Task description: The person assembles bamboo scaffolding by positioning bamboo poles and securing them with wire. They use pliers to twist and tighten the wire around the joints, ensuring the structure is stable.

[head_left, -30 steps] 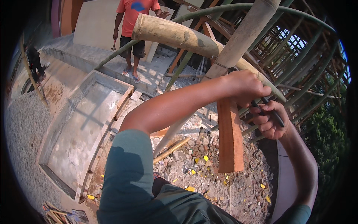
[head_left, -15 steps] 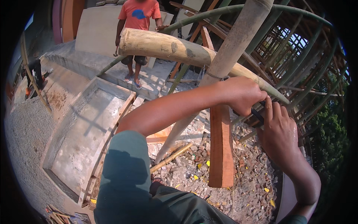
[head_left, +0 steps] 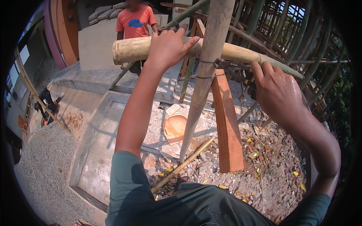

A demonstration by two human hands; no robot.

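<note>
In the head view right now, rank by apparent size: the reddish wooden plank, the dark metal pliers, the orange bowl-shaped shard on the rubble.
1. Reddish wooden plank, clearly largest.
2. and 3. Orange bowl-shaped shard and dark metal pliers: alike; the pliers are nearer and partly hidden by the right hand, so unranked.

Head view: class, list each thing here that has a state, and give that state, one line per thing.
Left hand: gripping the horizontal bamboo pole.
Right hand: closed on the pliers.
Pliers: nose at the tie wire.
Tie wire: wrapped around the upright bamboo post.
Wooden plank: leaning upright against the post.
</note>
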